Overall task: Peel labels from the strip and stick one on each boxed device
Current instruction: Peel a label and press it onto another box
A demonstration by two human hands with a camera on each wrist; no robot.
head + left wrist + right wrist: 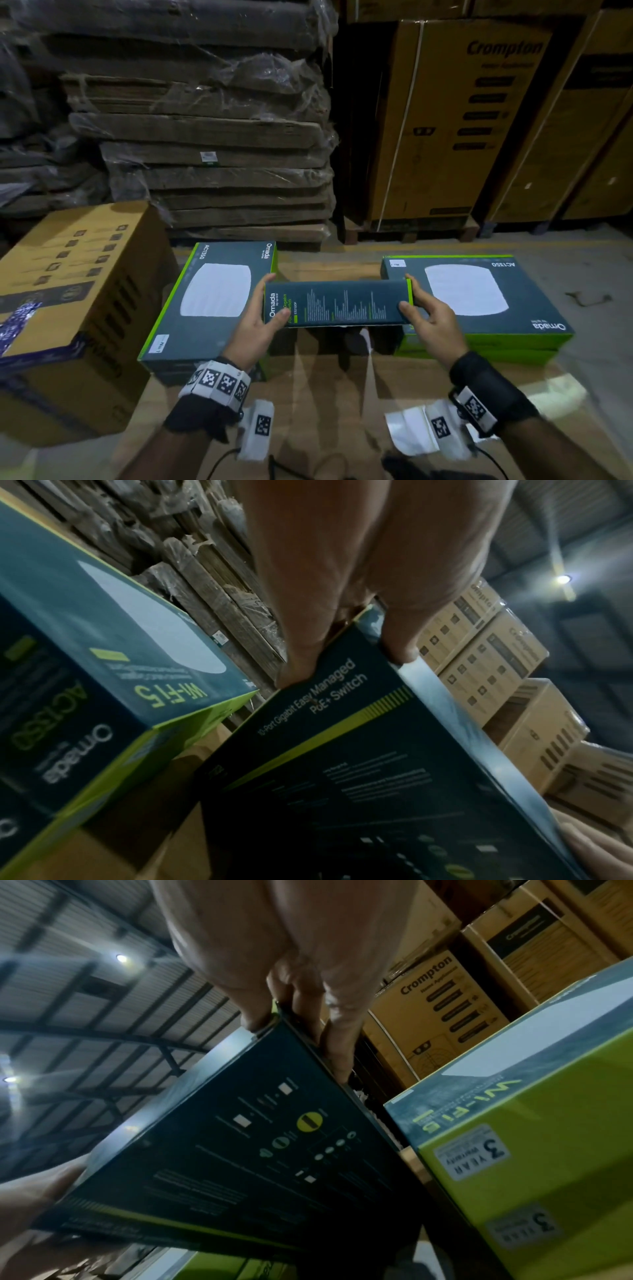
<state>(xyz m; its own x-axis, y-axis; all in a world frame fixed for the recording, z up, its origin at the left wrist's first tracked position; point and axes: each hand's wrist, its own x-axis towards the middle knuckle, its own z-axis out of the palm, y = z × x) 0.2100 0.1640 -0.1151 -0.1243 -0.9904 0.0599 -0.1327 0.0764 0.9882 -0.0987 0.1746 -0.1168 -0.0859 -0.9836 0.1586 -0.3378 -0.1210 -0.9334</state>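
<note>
I hold a long dark Omada switch box in the air between both hands. My left hand grips its left end, thumb on the near face and fingers behind. My right hand grips its right end the same way. In the left wrist view the switch box shows its printed underside; so does the switch box in the right wrist view. A stack of AC1350 boxes lies at the left with a small white label on its near corner. Another AC1350 stack lies at the right with a white label.
Everything rests on flat cardboard on the floor. A big brown carton stands at the left. Wrapped flattened cartons are piled behind, and tall Crompton cartons stand at the back right. White paper lies near my right wrist.
</note>
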